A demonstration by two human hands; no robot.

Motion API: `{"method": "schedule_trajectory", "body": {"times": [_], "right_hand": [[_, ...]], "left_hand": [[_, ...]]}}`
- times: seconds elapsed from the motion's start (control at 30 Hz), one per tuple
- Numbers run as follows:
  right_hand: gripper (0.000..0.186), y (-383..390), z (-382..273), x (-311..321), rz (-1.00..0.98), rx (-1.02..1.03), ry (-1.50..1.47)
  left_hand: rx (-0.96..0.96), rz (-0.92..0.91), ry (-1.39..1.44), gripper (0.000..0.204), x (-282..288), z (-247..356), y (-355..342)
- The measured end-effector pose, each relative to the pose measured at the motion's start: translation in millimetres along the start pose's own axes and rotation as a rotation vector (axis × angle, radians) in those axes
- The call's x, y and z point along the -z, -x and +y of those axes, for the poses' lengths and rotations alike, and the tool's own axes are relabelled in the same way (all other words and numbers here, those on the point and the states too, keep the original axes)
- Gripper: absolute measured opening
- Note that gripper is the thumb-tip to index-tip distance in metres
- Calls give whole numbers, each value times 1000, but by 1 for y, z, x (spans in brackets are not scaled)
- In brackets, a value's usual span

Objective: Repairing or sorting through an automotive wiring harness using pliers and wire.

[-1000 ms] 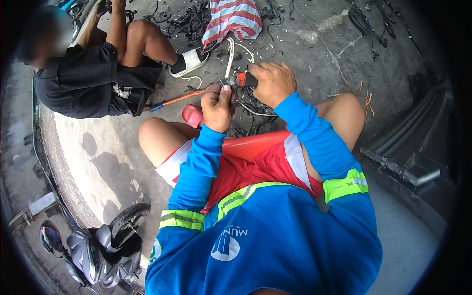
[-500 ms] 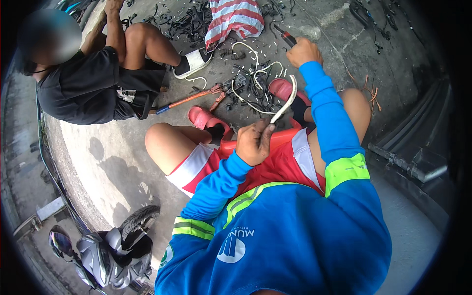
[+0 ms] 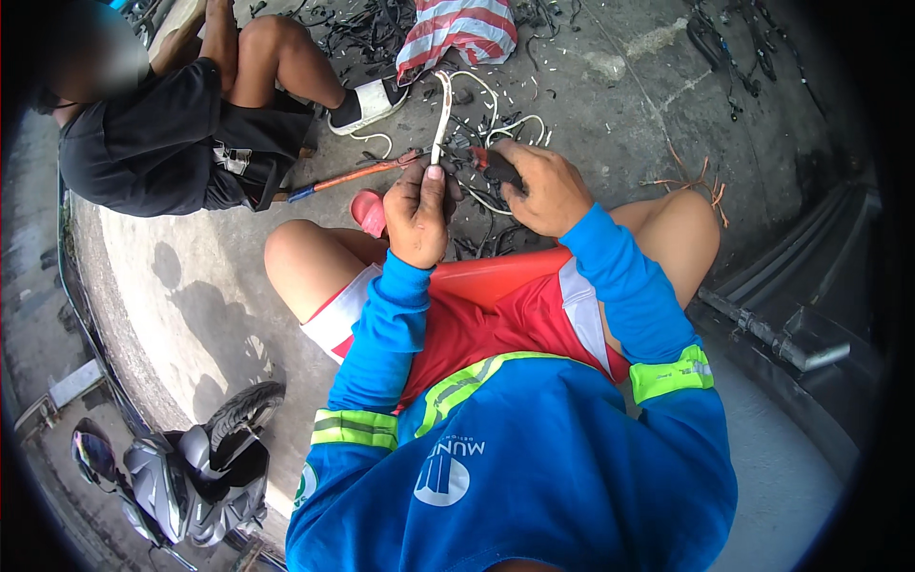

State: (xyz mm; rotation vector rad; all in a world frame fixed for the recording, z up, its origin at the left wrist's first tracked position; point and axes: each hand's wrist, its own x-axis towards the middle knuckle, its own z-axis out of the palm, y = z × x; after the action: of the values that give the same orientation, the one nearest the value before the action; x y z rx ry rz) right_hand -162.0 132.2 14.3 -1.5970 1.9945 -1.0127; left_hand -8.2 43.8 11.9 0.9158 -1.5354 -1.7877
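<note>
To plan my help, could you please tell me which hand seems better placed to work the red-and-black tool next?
The right hand, I'd judge: it holds the red-and-black tool, while the left hand is busy pinching the white cable.

I see a red-and-white striped sack [image 3: 459, 36] | black cable scraps [image 3: 367, 36], just left of it | a co-worker [image 3: 143, 143] in black, farther left of it | a grey motorcycle [image 3: 164, 486], well below-left of it | dark cables [image 3: 703, 43], right of it | a metal bar [image 3: 818, 358], well below-right of it
</note>
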Motion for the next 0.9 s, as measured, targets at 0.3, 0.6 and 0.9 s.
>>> {"method": "schedule_trajectory", "body": {"times": [0.3, 0.6, 0.9], "right_hand": [[36, -3, -14, -3, -6, -1, 291], [20, -7, -16, -11, 141, -27, 402], [22, -12, -15, -6, 89, 4, 402]], "left_hand": [[-82, -14, 0, 21, 8, -8, 3], [-193, 11, -218, 22, 11, -12, 3], [-161, 46, -193, 20, 5, -14, 4]]}}
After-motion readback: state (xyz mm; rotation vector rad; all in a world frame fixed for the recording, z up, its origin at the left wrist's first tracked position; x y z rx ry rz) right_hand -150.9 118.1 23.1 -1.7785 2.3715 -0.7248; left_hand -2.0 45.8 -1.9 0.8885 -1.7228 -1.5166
